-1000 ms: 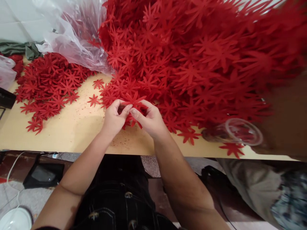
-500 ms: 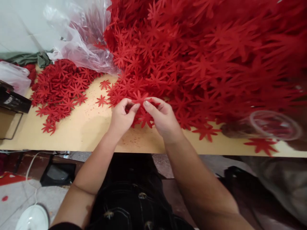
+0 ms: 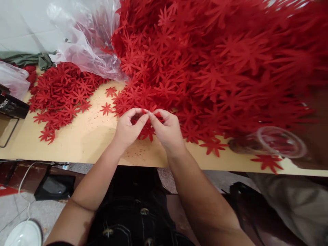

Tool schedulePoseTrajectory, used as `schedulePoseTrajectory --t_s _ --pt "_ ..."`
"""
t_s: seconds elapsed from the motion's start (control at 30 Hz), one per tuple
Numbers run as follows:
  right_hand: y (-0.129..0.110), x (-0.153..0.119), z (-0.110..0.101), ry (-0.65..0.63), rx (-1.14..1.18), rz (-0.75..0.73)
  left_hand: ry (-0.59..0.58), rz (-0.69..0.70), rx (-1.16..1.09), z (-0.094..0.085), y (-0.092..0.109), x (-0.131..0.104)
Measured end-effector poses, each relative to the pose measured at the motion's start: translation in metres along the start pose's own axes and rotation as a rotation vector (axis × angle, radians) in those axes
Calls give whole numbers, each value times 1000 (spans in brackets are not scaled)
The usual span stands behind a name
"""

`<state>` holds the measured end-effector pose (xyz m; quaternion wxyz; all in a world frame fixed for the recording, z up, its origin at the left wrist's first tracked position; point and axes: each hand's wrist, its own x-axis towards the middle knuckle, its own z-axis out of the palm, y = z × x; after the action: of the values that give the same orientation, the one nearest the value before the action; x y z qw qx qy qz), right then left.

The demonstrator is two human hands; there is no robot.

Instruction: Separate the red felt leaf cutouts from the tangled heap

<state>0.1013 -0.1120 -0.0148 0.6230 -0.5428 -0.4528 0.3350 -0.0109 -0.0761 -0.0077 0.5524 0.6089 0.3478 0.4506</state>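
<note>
My left hand (image 3: 129,126) and my right hand (image 3: 167,128) meet at the front edge of a big heap of red flower-shaped cutouts (image 3: 164,89). Thumbs and fingertips of both hands are pinched together on one red flower cutout (image 3: 145,111), mostly hidden by the fingers. Only small red bits of it show at the fingertips. Other cutouts lie just behind and below the hands. Two loose cutouts, one of them a small red flower (image 3: 106,109), rest left of the heap.
A smaller, darker pile of red cutouts (image 3: 64,90) lies at the left on the wooden table (image 3: 99,140). A clear plastic bag (image 3: 89,51) stands between the piles. At the right, a clear plastic container (image 3: 282,141) lies near the edge. A black box (image 3: 12,106) sits far left.
My hands have drawn closer, so thumb tips nearly touch, and the flower cutout that showed above the fingers is now mostly covered. The view has shifted slightly.
</note>
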Motion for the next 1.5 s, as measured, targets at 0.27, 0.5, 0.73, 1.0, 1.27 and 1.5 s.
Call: schedulePoseTrajectory --t_s 0.27,0.5,0.73,1.0,1.27,1.5 --pt "-2 -2 5 -47 80 69 194 -36 -17 2 -4 8" --pt "-1 -2 -8 -58 85 153 343 -126 -144 -19 0 20" --pt "-7 1 1 -112 130 177 127 -125 -94 -7 0 5" --pt "-5 3 0 -88 67 152 156 -35 43 -4 -1 3" --pt "-3 5 6 -22 56 99 154 -7 8 -3 2 7" --pt "5 20 10 79 250 188 241 -15 -7 -12 -6 26"
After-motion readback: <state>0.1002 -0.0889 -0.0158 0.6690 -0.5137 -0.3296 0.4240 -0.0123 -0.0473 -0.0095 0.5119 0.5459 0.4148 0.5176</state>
